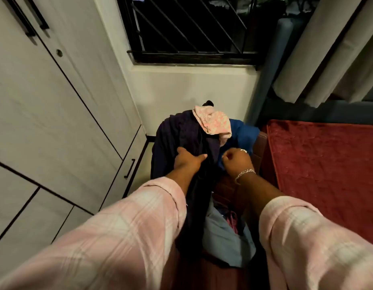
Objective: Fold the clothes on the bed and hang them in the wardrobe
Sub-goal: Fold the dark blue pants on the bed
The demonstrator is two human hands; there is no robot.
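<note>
The wardrobe (45,105) is seen at the far left, its pale doors closed, with dark bar handles (26,17) near the top and a smaller drawer handle (129,168) lower down. Just right of it, a pile of clothes (194,155) is heaped between the wardrobe and the bed. A dark navy garment (179,132) forms the left of the pile. The left hand (186,161) is laid on this garment, fingers curled into the fabric and thumb extended to the right. A pink floral cloth (212,121) rests on top of the pile, with a blue garment (242,135) beside it. The right hand (236,162), with a ring and a chain bracelet (244,174), is closed, pinching the blue garment's edge. A pale grey-blue garment (225,237) lies nearer the camera. The bed (327,164), covered in red, occupies the right.
</note>
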